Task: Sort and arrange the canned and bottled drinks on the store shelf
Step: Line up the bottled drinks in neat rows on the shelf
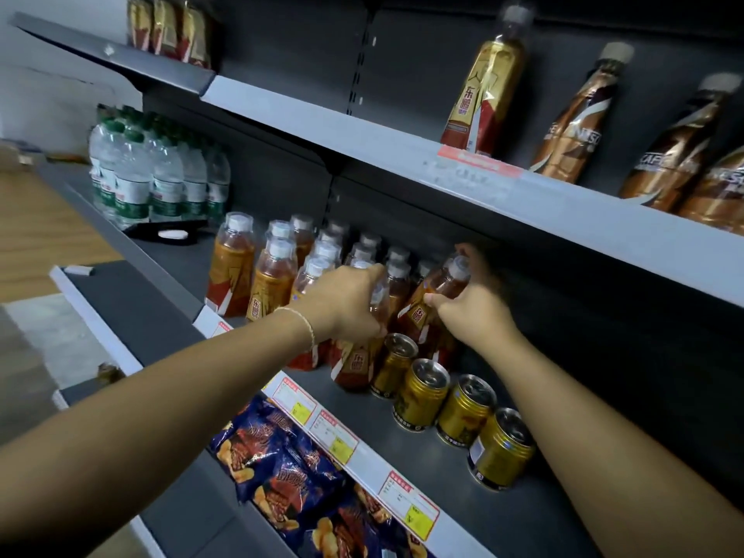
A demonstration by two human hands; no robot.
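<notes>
On the middle shelf (406,449) stand several orange drink bottles (237,267) with white caps and gold-red labels. My left hand (346,304) grips one of these bottles (356,366) at the front of the group. My right hand (475,308) holds another such bottle (441,283), tilted, just right of it. Several gold cans (422,394) stand in a row along the shelf to the right of the bottles, below my right forearm.
The upper shelf (362,134) carries a gold bottle (483,82) and brown coffee bottles (571,114). Water bottles (153,171) with green caps stand at the far left. Blue snack bags (282,457) fill the shelf below. Price tags (334,432) line the shelf edge.
</notes>
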